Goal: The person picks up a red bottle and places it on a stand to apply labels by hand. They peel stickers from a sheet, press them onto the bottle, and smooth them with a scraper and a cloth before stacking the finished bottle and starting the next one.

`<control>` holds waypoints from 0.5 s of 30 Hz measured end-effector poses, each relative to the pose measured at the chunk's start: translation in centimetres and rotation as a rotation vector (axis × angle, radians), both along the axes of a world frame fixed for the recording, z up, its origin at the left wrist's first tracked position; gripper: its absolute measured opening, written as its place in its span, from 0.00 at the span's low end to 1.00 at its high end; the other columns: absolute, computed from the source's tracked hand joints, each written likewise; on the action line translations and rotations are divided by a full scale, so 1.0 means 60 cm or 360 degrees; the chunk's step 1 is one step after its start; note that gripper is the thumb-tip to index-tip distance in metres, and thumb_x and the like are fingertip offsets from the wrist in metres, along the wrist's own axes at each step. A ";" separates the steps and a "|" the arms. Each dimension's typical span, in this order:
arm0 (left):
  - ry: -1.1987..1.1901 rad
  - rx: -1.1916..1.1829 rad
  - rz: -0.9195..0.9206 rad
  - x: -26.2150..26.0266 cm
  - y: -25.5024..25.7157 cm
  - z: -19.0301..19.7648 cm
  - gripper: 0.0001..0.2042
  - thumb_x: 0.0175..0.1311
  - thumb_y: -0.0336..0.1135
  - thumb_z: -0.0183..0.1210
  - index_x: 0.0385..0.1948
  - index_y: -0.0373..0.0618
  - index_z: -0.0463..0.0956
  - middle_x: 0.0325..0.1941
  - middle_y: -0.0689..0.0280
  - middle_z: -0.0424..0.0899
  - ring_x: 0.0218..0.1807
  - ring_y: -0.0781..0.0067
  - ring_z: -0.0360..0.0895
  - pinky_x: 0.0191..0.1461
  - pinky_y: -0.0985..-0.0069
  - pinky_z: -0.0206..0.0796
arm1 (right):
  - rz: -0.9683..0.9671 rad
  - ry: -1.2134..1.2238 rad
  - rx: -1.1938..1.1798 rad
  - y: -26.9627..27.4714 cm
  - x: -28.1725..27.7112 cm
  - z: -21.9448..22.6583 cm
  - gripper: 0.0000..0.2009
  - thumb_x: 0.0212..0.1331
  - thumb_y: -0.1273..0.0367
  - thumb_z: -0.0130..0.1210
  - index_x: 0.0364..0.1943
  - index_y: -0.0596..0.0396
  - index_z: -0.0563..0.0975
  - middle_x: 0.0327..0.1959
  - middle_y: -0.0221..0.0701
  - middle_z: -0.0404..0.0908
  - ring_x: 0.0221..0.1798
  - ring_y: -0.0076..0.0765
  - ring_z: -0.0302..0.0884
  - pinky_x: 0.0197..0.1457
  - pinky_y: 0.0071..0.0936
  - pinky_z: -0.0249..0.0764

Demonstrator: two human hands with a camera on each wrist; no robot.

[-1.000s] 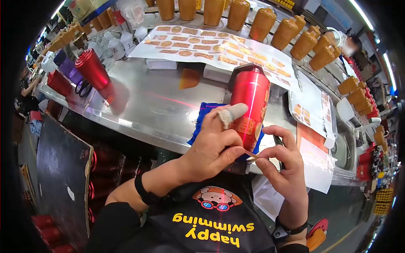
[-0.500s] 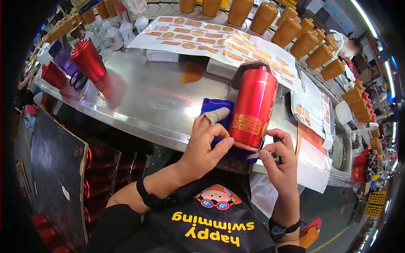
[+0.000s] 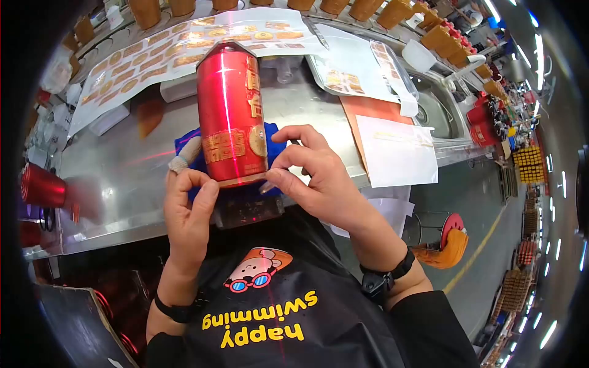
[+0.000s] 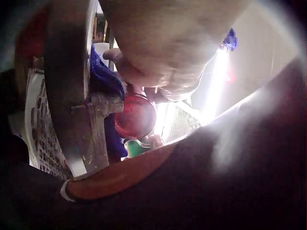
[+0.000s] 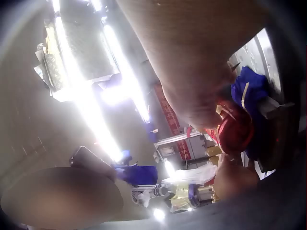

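A red bottle (image 3: pixel 228 116) with gold lettering lies on a blue cloth (image 3: pixel 270 132), its base toward the person. Along the base edge runs a thin gold strip (image 3: pixel 242 180); in the right wrist view a pale end of this strip (image 5: pixel 245 93) stands off the base. The left hand (image 3: pixel 189 205), one finger in a knitted finger cover (image 3: pixel 193 151), pinches at the strip's left end. On the other side, the right hand (image 3: pixel 316 178) has thumb and fingers curled around a slim tool with a pale tip (image 3: pixel 265 187), right at the base edge; its kind is mostly hidden.
Behind the bottle, a sheet of gold stickers (image 3: pixel 178 52) covers white blocks. A tray with papers (image 3: pixel 350 67) and a white sheet (image 3: pixel 396 150) are to the right, before a sink (image 3: pixel 438 104). Another red bottle (image 3: pixel 42 186) stands left. Brown bottles (image 3: pixel 392 12) line the back.
The strip, held between both hands before, now lies along the bottle's base. The head view has turned right, and both hands stay at the base.
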State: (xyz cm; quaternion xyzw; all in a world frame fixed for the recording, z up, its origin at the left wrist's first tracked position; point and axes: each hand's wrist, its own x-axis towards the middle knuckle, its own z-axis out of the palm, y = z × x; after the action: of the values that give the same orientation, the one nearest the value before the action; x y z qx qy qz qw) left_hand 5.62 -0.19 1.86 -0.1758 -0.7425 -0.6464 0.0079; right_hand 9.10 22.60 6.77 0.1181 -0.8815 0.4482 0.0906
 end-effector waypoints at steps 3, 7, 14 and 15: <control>-0.0084 -0.0020 -0.0020 0.001 -0.006 -0.005 0.04 0.68 0.31 0.54 0.32 0.45 0.72 0.44 0.70 0.74 0.42 0.86 0.66 0.48 0.83 0.58 | 0.0000 -0.0038 -0.0018 0.001 0.000 0.001 0.05 0.59 0.70 0.62 0.31 0.55 0.79 0.54 0.37 0.73 0.56 0.39 0.71 0.55 0.31 0.67; 0.0080 -0.0136 0.0079 0.002 0.003 0.003 0.03 0.65 0.30 0.55 0.31 0.44 0.74 0.57 0.61 0.73 0.53 0.75 0.67 0.59 0.75 0.58 | 0.0065 0.0013 0.0031 0.008 -0.005 0.002 0.04 0.58 0.73 0.61 0.32 0.58 0.78 0.54 0.38 0.73 0.53 0.36 0.71 0.53 0.29 0.67; 0.0179 -0.0093 0.0147 0.003 0.003 0.009 0.06 0.60 0.34 0.62 0.32 0.44 0.76 0.65 0.47 0.71 0.66 0.49 0.63 0.70 0.59 0.50 | -0.0036 -0.0107 -0.0033 -0.004 -0.006 0.011 0.04 0.56 0.72 0.63 0.29 0.56 0.80 0.52 0.38 0.74 0.46 0.30 0.73 0.41 0.25 0.67; 0.0170 -0.0068 0.0144 0.004 0.004 0.011 0.06 0.60 0.34 0.62 0.31 0.44 0.76 0.65 0.46 0.71 0.66 0.48 0.63 0.71 0.59 0.49 | -0.0015 -0.0073 -0.0020 -0.002 -0.007 0.008 0.04 0.56 0.72 0.63 0.29 0.57 0.79 0.52 0.37 0.74 0.46 0.29 0.73 0.41 0.24 0.67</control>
State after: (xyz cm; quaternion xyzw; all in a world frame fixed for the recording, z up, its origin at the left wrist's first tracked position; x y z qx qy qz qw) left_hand 5.88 0.03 2.50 -0.1763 -0.7618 -0.6190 0.0731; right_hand 8.69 22.50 7.25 0.1029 -0.8810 0.4559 0.0732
